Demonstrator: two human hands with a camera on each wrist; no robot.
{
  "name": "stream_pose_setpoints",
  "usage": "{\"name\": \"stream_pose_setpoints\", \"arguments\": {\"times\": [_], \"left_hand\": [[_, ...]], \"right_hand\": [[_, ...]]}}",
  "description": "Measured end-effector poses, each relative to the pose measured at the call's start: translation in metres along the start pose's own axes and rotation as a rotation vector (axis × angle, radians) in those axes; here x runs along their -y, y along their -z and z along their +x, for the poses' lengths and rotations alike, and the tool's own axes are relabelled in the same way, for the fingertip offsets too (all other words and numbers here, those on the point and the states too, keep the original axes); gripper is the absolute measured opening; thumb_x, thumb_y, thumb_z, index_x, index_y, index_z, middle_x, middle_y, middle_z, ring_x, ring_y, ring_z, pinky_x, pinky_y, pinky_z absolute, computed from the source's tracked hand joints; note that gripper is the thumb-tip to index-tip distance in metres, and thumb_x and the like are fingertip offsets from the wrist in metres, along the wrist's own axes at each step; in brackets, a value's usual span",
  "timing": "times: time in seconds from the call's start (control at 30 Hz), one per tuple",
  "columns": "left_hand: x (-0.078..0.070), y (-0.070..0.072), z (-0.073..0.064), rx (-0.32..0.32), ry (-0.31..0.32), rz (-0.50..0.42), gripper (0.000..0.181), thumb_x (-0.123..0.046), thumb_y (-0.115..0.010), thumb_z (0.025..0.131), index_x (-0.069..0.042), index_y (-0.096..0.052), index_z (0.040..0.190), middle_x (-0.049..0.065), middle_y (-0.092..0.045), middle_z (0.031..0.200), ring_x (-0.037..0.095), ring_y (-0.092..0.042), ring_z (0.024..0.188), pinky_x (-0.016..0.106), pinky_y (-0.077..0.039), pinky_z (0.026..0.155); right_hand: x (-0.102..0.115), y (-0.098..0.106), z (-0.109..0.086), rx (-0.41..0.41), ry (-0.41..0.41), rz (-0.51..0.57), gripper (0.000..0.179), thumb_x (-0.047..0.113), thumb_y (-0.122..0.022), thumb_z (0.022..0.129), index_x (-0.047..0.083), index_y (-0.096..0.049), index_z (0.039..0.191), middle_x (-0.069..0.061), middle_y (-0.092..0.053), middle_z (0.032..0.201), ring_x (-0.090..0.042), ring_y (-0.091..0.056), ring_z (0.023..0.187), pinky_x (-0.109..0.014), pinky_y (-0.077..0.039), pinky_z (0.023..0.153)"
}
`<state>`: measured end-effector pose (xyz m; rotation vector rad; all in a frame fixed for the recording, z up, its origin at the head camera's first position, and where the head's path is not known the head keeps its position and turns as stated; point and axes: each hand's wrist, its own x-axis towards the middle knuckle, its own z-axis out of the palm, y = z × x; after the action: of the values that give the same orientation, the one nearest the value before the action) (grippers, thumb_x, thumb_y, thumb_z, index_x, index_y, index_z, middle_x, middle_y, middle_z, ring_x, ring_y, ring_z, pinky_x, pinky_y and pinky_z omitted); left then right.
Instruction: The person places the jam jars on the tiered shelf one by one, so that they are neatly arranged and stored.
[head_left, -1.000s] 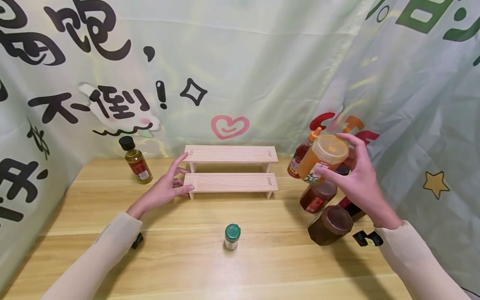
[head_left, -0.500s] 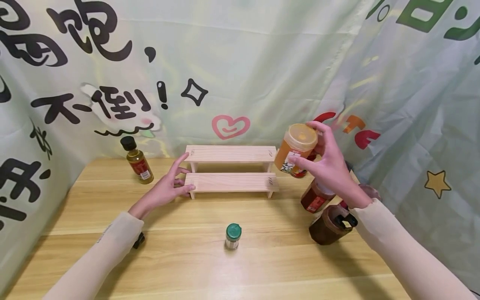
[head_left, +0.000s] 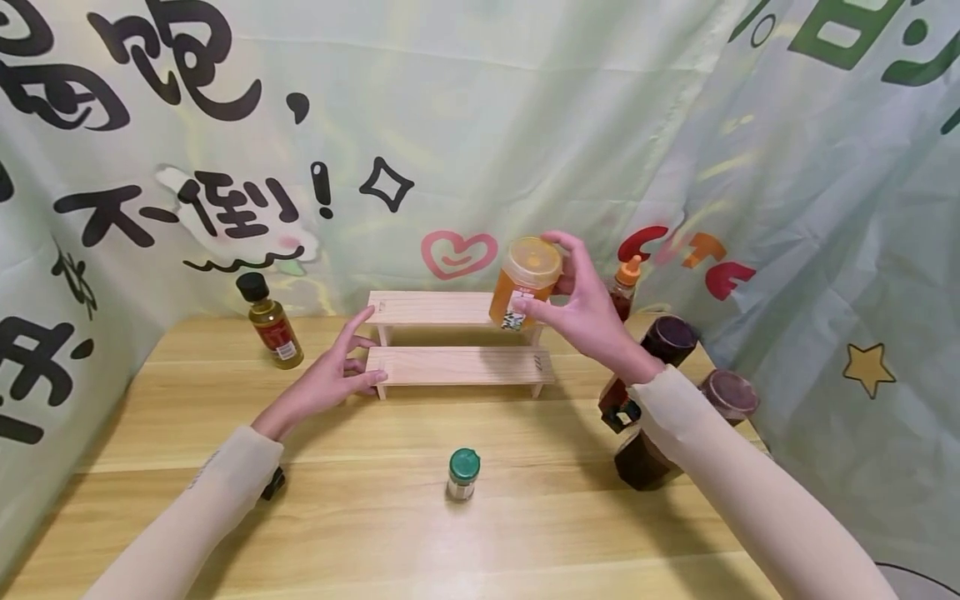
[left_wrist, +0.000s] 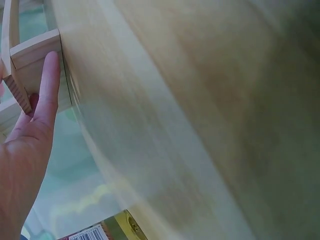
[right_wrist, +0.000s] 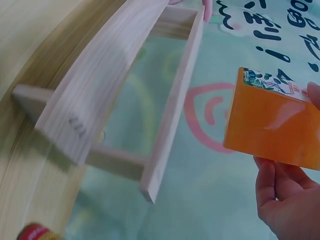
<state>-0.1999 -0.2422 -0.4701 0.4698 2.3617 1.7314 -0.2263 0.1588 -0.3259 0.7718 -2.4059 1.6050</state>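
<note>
A pale two-tier wooden shelf (head_left: 457, 365) stands at the back of the table. My left hand (head_left: 326, 383) grips its left end, thumb at the lower tier and index finger at the upper one. In the left wrist view, a finger (left_wrist: 48, 82) lies along the end support. My right hand (head_left: 588, 317) holds a clear jar of orange contents (head_left: 517, 292), tilted, above the right part of the upper tier. The jar has a translucent lid and a patterned label. From the right wrist, the jar (right_wrist: 275, 125) shows in the air beside the shelf (right_wrist: 100, 75).
A black-capped oil bottle (head_left: 273, 325) stands left of the shelf. A green-capped shaker (head_left: 463, 475) is in front. At right, partly behind my right arm, are an orange-tipped squeeze bottle (head_left: 626, 279) and several dark jars (head_left: 667, 337). A printed curtain (head_left: 525, 125) hangs behind.
My right hand has carried the orange jar leftward from above the dark jars to over the shelf's right part. My left hand has stayed at the shelf's left end.
</note>
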Motion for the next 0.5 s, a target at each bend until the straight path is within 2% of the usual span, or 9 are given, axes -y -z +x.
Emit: {"name": "stream_pose_setpoints", "arguments": {"times": [0.17, 0.4, 0.5], "left_hand": [[0.0, 0.0, -0.002, 0.001, 0.005, -0.016, 0.111, -0.007, -0.079, 0.102, -0.059, -0.009, 0.17, 0.029, -0.039, 0.157, 0.038, -0.072, 0.096, 0.049, -0.067, 0.078], [0.003, 0.0, 0.001, 0.001, -0.022, -0.004, 0.11, -0.005, -0.078, 0.102, -0.051, -0.008, 0.173, 0.033, -0.038, 0.157, 0.037, -0.072, 0.094, 0.049, -0.067, 0.077], [0.003, 0.001, 0.001, -0.006, -0.013, 0.008, 0.11, -0.007, -0.079, 0.102, -0.052, -0.007, 0.173, 0.032, -0.038, 0.158, 0.036, -0.072, 0.094, 0.048, -0.067, 0.076]], "right_hand": [[-0.007, -0.02, 0.012, 0.043, 0.007, 0.059, 0.092, 0.013, -0.09, 0.094, 0.02, -0.033, 0.166, -0.009, -0.067, 0.137, -0.027, -0.072, 0.115, -0.046, -0.059, 0.095], [-0.012, -0.041, 0.029, 0.114, -0.01, 0.134, 0.092, 0.013, -0.091, 0.093, 0.024, -0.035, 0.165, -0.009, -0.066, 0.138, -0.029, -0.071, 0.114, -0.05, -0.064, 0.082], [-0.014, -0.048, 0.036, 0.132, -0.015, 0.151, 0.091, 0.012, -0.091, 0.093, 0.025, -0.035, 0.164, -0.009, -0.065, 0.14, -0.03, -0.071, 0.117, -0.05, -0.063, 0.087]]}}
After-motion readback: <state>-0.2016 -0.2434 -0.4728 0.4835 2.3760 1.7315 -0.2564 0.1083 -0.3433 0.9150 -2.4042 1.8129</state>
